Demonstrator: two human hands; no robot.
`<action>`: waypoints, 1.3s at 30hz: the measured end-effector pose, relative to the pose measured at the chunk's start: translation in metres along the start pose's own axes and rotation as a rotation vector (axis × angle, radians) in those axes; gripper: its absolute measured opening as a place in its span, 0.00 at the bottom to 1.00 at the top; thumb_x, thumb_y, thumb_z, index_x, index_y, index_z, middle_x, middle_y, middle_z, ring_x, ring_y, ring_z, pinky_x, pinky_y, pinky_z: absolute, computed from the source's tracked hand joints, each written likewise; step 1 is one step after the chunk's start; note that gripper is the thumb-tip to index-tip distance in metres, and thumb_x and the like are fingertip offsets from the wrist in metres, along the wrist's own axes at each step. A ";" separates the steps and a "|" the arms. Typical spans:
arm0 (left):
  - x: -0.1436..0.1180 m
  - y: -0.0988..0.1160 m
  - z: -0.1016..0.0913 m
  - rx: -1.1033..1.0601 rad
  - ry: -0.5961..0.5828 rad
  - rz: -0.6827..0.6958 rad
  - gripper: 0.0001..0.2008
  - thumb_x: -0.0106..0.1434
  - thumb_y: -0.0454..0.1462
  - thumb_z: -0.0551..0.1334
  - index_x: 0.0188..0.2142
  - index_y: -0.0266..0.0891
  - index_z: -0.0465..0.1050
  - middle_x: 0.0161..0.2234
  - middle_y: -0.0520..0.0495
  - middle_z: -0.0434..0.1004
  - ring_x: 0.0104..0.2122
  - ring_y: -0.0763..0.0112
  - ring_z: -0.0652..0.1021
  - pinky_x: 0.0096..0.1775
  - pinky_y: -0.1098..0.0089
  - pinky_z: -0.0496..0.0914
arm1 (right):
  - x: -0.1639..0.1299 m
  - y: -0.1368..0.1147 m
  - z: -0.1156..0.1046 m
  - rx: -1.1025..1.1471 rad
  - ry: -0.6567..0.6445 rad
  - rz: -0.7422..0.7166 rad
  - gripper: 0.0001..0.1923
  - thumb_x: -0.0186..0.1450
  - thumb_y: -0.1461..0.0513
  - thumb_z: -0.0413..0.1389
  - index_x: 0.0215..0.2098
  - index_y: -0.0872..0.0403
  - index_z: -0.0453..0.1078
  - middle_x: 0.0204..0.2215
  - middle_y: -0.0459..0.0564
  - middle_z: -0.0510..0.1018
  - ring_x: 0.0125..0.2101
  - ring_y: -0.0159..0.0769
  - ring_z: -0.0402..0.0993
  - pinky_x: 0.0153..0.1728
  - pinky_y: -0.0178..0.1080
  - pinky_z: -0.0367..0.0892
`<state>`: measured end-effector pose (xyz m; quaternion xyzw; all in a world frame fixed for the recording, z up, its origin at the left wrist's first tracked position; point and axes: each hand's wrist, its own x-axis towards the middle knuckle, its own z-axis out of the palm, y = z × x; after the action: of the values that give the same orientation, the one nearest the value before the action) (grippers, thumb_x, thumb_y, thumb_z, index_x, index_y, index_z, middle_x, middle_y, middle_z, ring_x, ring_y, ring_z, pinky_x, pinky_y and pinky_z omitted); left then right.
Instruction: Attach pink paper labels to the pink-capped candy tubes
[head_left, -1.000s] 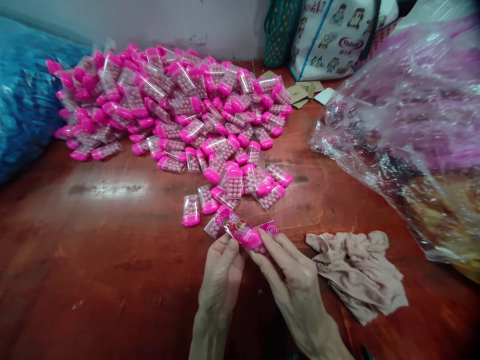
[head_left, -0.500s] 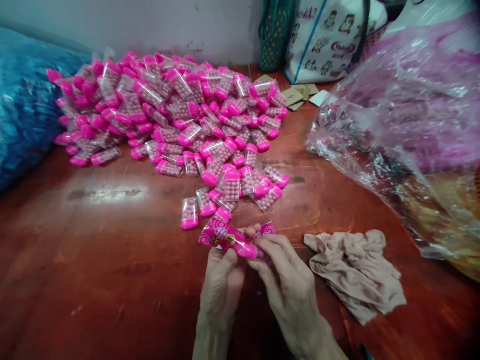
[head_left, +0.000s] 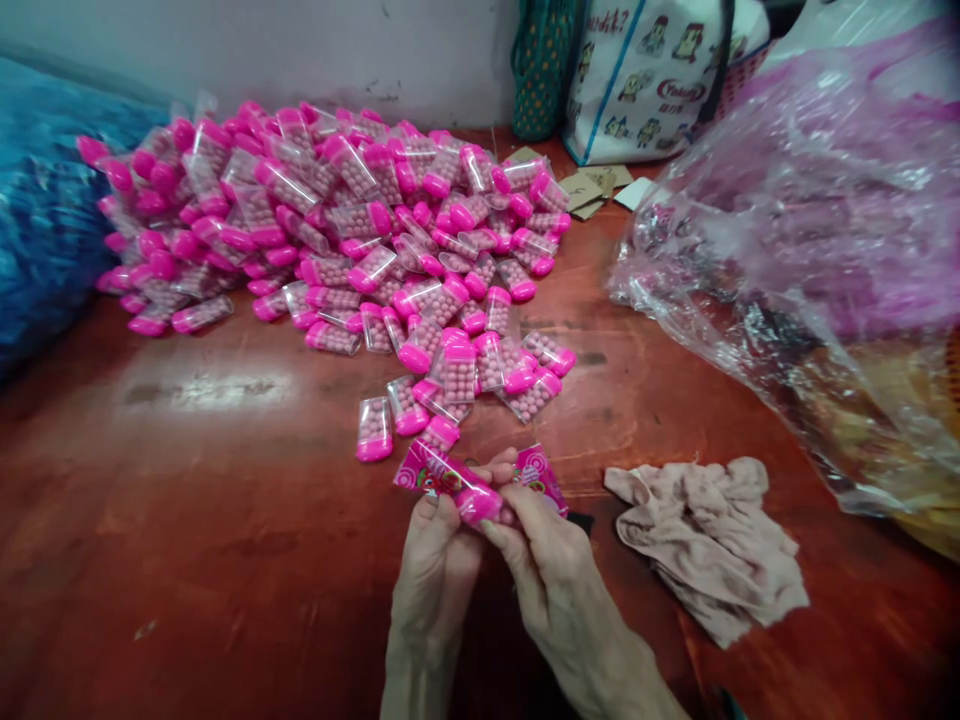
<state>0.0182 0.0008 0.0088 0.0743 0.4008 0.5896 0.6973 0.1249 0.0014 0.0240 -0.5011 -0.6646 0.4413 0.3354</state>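
Landmark: the pile of pink-capped containers (head_left: pixel 345 222).

Blue bag (head_left: pixel 45 220): left of pile, right up against it. Loose container (head_left: pixel 374 430): just off pile's near edge.

Left hand (head_left: pixel 436 560): near side of pile, thumb in front and fingers behind, pinching the printed strip (head_left: pixel 421 466). Held container (head_left: pixel 478 503): near side of pile, tilted, pink cap toward the left hand. Right hand (head_left: pixel 559 560): pinching its clear body, fingers over the top, thumb below. Second printed end (head_left: pixel 541 476) shows behind the right hand; can't tell if it's the same strip or whether the cap sits inside it.

For a clean job I'd keep strip and cap in line, strip flat under the left thumb, right pinch light on the body so the strip doesn't crease.

Cloth (head_left: pixel 712 545): right of pile, near side. Clear plastic bag (head_left: pixel 780 240): well right of pile.
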 end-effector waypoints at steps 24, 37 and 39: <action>0.002 -0.011 0.010 0.045 0.060 0.196 0.12 0.51 0.44 0.65 0.32 0.40 0.76 0.35 0.43 0.77 0.50 0.53 0.69 0.46 0.60 0.67 | -0.003 0.004 0.020 -0.200 0.275 -0.209 0.12 0.66 0.66 0.44 0.47 0.57 0.60 0.34 0.57 0.75 0.36 0.40 0.74 0.35 0.39 0.72; 0.002 -0.008 0.004 0.069 0.106 0.066 0.09 0.53 0.39 0.64 0.30 0.35 0.77 0.36 0.40 0.78 0.38 0.61 0.76 0.41 0.64 0.70 | -0.002 0.000 0.013 0.111 0.164 0.122 0.07 0.66 0.65 0.45 0.38 0.53 0.64 0.26 0.45 0.73 0.25 0.30 0.71 0.29 0.30 0.65; 0.000 -0.009 0.004 0.115 0.130 0.103 0.07 0.55 0.37 0.63 0.32 0.35 0.78 0.36 0.41 0.78 0.36 0.65 0.76 0.39 0.66 0.70 | -0.003 0.000 0.013 0.115 0.184 0.122 0.07 0.66 0.64 0.45 0.38 0.53 0.64 0.27 0.45 0.73 0.25 0.30 0.70 0.29 0.30 0.64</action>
<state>0.0272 0.0000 0.0061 0.0963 0.4738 0.6044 0.6332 0.1137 -0.0045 0.0192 -0.5587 -0.5729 0.4505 0.3958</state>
